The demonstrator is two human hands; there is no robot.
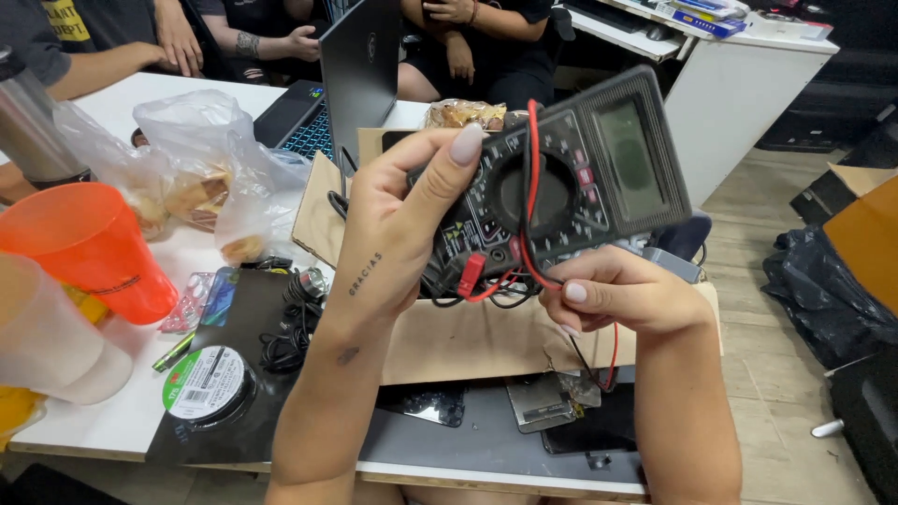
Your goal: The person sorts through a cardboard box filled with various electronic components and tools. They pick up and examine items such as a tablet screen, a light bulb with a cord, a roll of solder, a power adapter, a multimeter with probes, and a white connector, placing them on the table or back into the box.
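We hold a black meter [571, 178] up over a cardboard box [468, 337] on the table [112, 421]. Our left hand [398, 224] wraps its body, thumb pressed on the face. Our right hand [622, 295] pinches the red wire [531, 201] just below it. An orange cup [89, 248] and plastic bags [201, 173] sit off to the left.

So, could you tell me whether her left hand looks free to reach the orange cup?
Probably not as things stand: the left hand grips the multimeter. The orange cup stands unobstructed on that side.
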